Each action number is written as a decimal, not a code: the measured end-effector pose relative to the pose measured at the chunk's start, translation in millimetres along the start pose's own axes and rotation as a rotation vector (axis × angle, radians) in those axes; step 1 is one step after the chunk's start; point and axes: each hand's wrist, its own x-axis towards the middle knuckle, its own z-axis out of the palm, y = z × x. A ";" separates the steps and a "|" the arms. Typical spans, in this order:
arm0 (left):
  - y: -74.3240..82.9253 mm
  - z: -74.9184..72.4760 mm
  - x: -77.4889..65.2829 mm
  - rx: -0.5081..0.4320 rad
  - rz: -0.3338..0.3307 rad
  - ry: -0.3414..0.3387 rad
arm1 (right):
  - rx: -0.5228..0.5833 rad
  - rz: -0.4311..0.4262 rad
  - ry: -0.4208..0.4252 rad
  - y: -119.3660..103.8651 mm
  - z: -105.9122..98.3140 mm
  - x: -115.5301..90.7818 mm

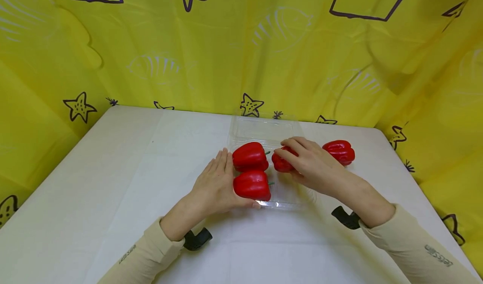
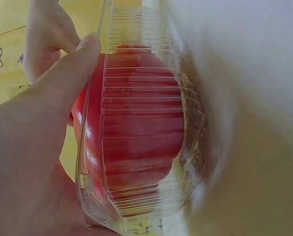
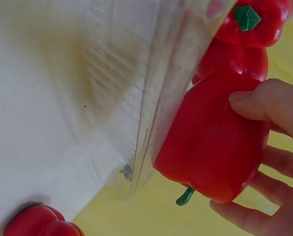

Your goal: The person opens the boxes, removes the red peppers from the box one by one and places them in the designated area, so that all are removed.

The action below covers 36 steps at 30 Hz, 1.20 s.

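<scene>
A clear plastic clamshell box (image 1: 292, 194) lies on the white table. Two red bell peppers sit in its left half, a far one (image 1: 250, 156) and a near one (image 1: 253, 186), green stems pointing right. My left hand (image 1: 216, 186) lies along the box's left side with straight fingers, its thumb stretched along the near rim. In the left wrist view the thumb touches the rim above the ribbed wall (image 2: 141, 32). My right hand (image 1: 315, 164) grips a third pepper (image 3: 215, 140) between thumb and fingers, over the box's far right part, beside the far pepper.
Another red bell pepper (image 1: 339, 152) lies on the table (image 1: 181, 141) to the right, beyond the right hand. The box's clear lid (image 1: 266, 128) is folded back towards the yellow curtain (image 1: 211, 45) behind the table. Black wrist mounts (image 1: 198, 238) hang below both sleeves.
</scene>
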 end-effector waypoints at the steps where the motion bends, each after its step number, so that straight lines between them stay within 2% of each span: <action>1: -0.1 0.2 0.1 -0.001 -0.001 0.000 | -0.010 0.009 -0.005 0.1 -0.7 -0.2; 6: -0.3 0.7 0.4 -0.009 -0.003 -0.005 | -0.023 0.048 -0.020 1.9 -3.8 -1.7; 20: -0.4 -0.4 -0.4 -0.010 -0.012 -0.017 | -0.010 0.086 0.016 14.8 -15.1 -6.1; 30: -0.1 0.9 -0.6 -0.030 -0.003 -0.006 | -0.005 0.115 0.076 29.1 -21.2 -15.5; 36: 1.7 -0.2 -1.2 -0.035 -0.006 -0.009 | -0.003 0.165 0.075 40.5 -27.3 -24.7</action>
